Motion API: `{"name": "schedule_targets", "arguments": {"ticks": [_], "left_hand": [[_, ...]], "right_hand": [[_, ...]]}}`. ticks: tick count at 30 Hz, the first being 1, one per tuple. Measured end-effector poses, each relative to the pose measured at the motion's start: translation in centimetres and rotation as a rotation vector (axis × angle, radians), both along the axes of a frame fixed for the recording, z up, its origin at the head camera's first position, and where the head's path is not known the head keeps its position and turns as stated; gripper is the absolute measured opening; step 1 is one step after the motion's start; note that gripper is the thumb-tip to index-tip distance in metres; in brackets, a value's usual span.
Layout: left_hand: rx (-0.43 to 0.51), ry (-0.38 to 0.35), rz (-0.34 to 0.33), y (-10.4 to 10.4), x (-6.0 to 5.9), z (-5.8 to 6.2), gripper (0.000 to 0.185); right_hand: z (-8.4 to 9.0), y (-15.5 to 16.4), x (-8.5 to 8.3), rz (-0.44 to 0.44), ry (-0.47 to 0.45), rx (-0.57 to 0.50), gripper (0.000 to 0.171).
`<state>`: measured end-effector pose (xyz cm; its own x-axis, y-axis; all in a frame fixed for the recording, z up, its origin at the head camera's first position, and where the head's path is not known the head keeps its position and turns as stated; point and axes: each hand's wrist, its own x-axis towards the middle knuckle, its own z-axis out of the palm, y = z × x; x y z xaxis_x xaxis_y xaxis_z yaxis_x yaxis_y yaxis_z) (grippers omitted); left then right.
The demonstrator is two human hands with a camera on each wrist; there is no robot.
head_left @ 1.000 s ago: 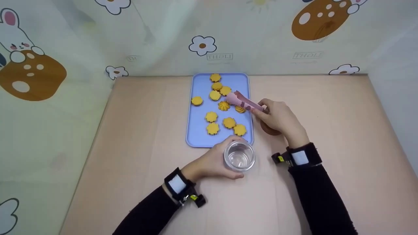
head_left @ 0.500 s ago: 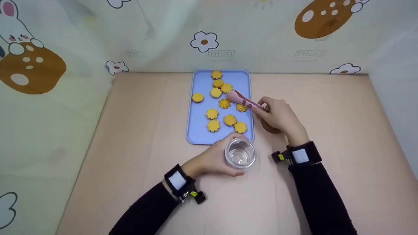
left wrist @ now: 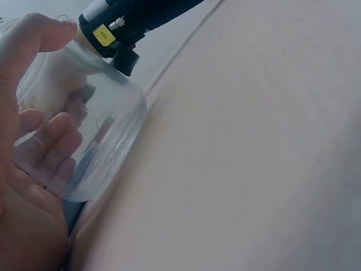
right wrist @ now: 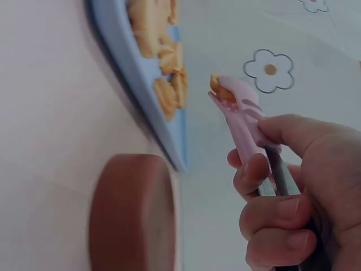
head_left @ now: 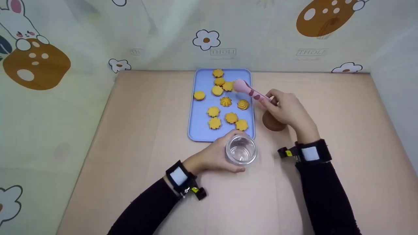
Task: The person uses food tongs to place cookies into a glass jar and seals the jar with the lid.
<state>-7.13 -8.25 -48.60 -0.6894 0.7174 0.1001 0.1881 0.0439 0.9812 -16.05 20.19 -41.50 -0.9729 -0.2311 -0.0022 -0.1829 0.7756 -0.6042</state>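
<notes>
Bare table [head_left: 137, 130] left of blue tray [head_left: 200, 107], brown lid [head_left: 272, 124] right, glass jar [head_left: 241, 150] in front

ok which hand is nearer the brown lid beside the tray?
Right. The right hand, gripping the pink tongs, sits directly over the brown lid. The left hand holds the glass jar, further toward the person.

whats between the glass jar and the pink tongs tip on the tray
In the head view, cookies scattered on the blue tray lie between the glass jar and the pink tongs; nearest the jar sits a flower-shaped one.
</notes>
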Motion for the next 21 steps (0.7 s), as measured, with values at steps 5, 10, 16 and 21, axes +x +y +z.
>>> {"name": "schedule_targets", "arguments": {"ticks": [5, 10, 16, 21], "left_hand": [[-0.021, -0.025, -0.005, 0.1, 0.1, 0.1, 0.093], [-0.038, -0.033, 0.018, 0.3, 0.5, 0.2, 0.092], [-0.026, -0.023, 0.055, 0.1, 1.3, 0.4, 0.093], [-0.032, -0.019, 0.083, -0.3, 2.4, 0.7, 0.093]], "right_hand": [[2.5, 1.5, 1.4, 0.0, 0.038, -0.003, 0.04], [4.7, 2.7, 3.2, 0.087, 0.052, 0.061, 0.031], [6.1, 3.6, 5.6, 0.265, 0.11, 0.125, 0.02], [5.9, 3.5, 7.3, 0.33, 0.1, 0.127, 0.019]]}}
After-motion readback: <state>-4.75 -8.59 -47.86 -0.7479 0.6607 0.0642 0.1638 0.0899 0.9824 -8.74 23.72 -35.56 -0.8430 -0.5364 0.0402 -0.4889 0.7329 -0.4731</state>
